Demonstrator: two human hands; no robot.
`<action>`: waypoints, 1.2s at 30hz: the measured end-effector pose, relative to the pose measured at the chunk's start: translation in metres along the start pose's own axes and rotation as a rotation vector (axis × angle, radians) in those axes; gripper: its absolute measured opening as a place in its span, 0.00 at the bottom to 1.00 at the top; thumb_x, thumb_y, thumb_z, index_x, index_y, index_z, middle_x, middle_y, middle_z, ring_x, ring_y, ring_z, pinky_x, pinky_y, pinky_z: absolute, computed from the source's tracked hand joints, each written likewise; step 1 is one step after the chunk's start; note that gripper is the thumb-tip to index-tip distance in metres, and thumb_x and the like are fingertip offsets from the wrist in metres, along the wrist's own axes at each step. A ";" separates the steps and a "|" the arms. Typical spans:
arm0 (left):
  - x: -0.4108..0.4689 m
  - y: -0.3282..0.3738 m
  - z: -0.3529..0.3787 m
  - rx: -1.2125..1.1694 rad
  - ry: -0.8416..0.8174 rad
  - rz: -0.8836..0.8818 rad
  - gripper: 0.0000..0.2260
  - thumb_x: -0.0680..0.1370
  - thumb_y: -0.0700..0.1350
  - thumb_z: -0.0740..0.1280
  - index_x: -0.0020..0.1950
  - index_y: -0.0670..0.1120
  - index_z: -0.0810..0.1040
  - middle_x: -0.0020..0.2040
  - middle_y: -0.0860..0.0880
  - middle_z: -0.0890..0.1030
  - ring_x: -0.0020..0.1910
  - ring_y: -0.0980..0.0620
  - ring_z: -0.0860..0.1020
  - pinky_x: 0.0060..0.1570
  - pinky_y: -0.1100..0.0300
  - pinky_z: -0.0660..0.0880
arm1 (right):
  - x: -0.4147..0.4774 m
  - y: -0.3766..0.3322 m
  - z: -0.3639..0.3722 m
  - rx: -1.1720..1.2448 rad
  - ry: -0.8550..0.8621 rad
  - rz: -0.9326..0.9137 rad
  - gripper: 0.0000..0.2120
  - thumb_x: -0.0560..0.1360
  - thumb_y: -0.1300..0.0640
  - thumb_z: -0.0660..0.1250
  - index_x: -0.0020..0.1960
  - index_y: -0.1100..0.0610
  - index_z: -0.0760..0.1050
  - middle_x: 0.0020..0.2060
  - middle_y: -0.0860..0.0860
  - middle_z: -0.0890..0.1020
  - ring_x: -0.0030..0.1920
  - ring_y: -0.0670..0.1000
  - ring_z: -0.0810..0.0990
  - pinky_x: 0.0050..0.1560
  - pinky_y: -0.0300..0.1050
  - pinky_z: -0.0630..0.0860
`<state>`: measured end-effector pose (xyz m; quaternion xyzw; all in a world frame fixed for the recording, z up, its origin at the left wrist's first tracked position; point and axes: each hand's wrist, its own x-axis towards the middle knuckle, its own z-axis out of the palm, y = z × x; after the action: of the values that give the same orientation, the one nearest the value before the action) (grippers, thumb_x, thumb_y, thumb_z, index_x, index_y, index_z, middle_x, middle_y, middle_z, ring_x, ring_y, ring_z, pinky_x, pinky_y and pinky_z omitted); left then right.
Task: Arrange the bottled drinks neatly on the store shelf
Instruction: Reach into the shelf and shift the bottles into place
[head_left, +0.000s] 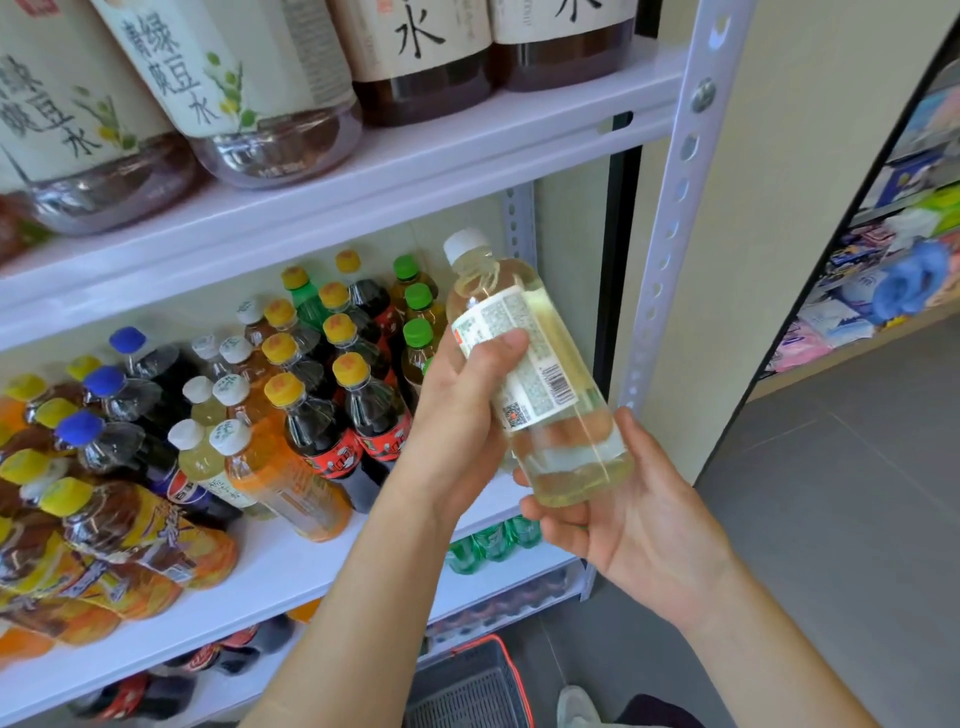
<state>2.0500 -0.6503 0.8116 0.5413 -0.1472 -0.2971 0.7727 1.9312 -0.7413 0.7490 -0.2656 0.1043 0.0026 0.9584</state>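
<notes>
In front of the right end of the white middle shelf board (291, 561), head view: the clear plastic bottle of pale yellow drink with a white cap (537, 364) is held tilted, cap up-left toward the shelf, base down-right. The left hand (457, 415) wraps the label, thumb pressed across it; the right hand (639, 519) cups the base, fingers curled behind. The left hand is nearer the green-capped bottles (418, 332), so probably upright it, then go left and in

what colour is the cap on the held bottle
White cap on the pale yellow drink bottle; head view.
</notes>
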 end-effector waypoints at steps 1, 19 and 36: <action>0.002 0.002 -0.001 0.013 0.006 -0.003 0.28 0.71 0.46 0.68 0.69 0.37 0.71 0.56 0.36 0.81 0.54 0.38 0.81 0.57 0.43 0.79 | 0.000 -0.001 -0.002 -0.025 0.001 -0.048 0.30 0.70 0.39 0.71 0.63 0.60 0.78 0.55 0.66 0.81 0.48 0.63 0.84 0.44 0.50 0.83; 0.024 0.028 -0.038 0.450 0.050 0.060 0.28 0.68 0.58 0.73 0.60 0.43 0.74 0.48 0.48 0.86 0.48 0.49 0.85 0.39 0.54 0.82 | 0.020 0.012 -0.012 -1.080 0.463 -0.858 0.31 0.61 0.65 0.82 0.57 0.44 0.75 0.54 0.41 0.74 0.57 0.51 0.77 0.54 0.41 0.77; 0.070 0.017 -0.040 0.501 0.110 0.365 0.09 0.83 0.48 0.62 0.61 0.47 0.68 0.57 0.43 0.79 0.53 0.50 0.83 0.40 0.53 0.82 | 0.051 0.012 -0.032 -1.462 0.595 -1.009 0.26 0.74 0.65 0.69 0.70 0.57 0.68 0.70 0.55 0.72 0.70 0.53 0.71 0.68 0.39 0.68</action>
<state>2.1320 -0.6594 0.8060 0.6946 -0.2685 -0.0782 0.6629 1.9742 -0.7501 0.7058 -0.8059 0.1899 -0.4167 0.3752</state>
